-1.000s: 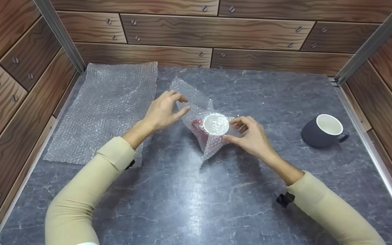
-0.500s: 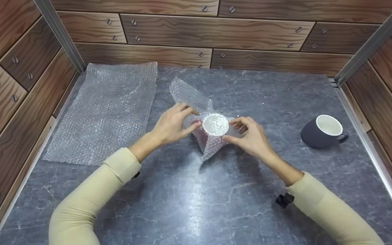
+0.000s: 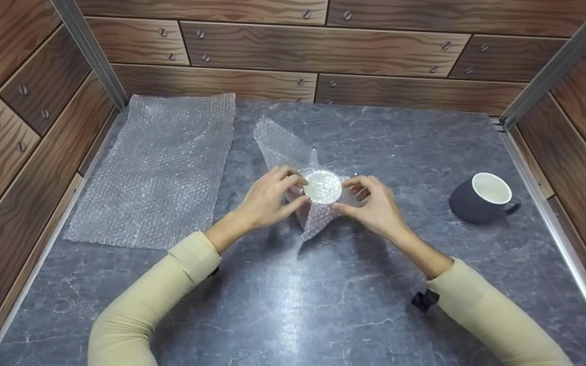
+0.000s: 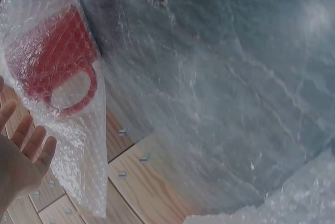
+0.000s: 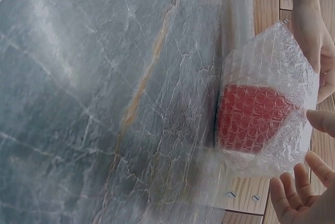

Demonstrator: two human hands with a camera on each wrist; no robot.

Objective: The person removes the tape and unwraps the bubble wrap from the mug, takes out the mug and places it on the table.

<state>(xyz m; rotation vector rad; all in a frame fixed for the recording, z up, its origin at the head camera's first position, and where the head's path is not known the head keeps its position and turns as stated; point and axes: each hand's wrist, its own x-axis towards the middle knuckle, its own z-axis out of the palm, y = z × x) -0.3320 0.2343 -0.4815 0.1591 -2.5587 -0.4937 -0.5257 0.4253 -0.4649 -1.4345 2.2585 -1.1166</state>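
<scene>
A red mug [image 4: 57, 59] stands on the table, loosely wrapped in bubble wrap [image 3: 318, 223]. Its pale round top [image 3: 323, 187] shows through the wrap in the head view, and its handle [image 4: 90, 85] in the left wrist view. My left hand [image 3: 272, 197] has thumb and fingers curved around the left side of the rim, over the wrap. From the opposite side my right hand [image 3: 374, 206] holds the rim between thumb and index finger. The lower fingers [image 5: 301, 182] of the right hand are loosely bent below the wrap. Both palms are hidden from above.
A flat sheet of bubble wrap [image 3: 166, 162] lies on the left of the grey marbled table [image 3: 374, 315]. A dark mug [image 3: 476, 203] with a white inside stands at the right. Wood-patterned walls [image 3: 323, 51] enclose the back and sides. A wrap flap [image 3: 283, 137] sticks out behind the red mug.
My left hand has come down and right, from above the loose flap to the left side of the wrapped mug's rim. The right hand has stayed in place.
</scene>
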